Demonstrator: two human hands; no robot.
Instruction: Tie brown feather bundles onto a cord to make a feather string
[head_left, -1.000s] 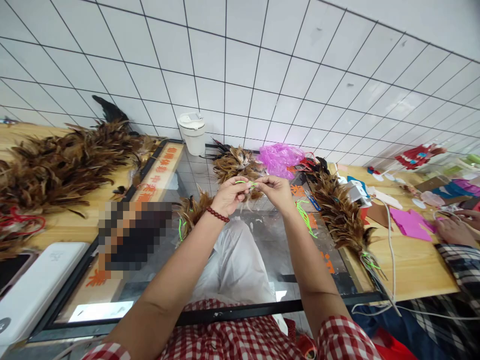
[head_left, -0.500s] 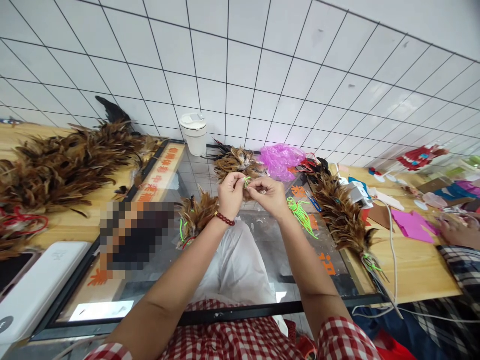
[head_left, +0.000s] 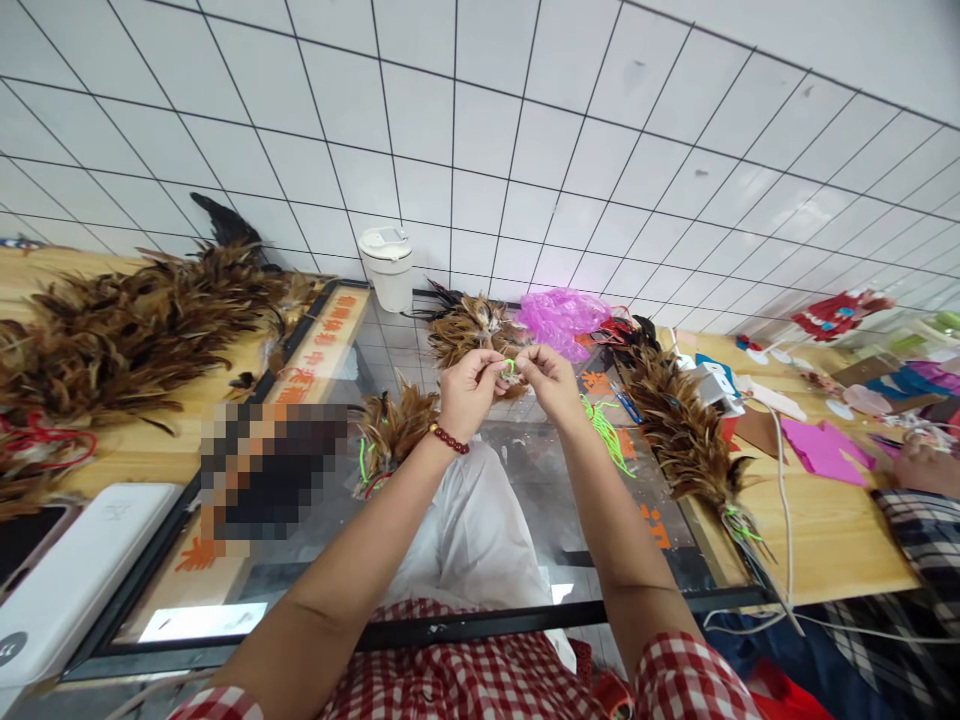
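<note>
My left hand [head_left: 471,388] and my right hand [head_left: 549,380] meet in front of me above the glass panel, fingertips pinched. Between them runs a short bright green cord [head_left: 510,366], bent in a small arc, each hand gripping part of it. Just under the fingertips shows a pale tuft that I cannot make out clearly. Behind my hands lies a bunch of brown feathers [head_left: 474,325]. A smaller feather bunch [head_left: 394,425] with green and red cord sits left of my left wrist. Right of my right hand is a bundle of loose green cords [head_left: 609,432].
Brown feathers [head_left: 120,330] are heaped at the left. A white cup [head_left: 388,270] and a pink plastic bag [head_left: 566,315] stand by the tiled wall. A long feather bundle [head_left: 679,430] lies at right, near a white cable [head_left: 785,500]. A co-worker's hand [head_left: 926,465] is at far right.
My hands have drawn slightly apart, my right hand shifting a little right, and the green cord now shows as an arc between them. The co-worker's hand has moved slightly right.
</note>
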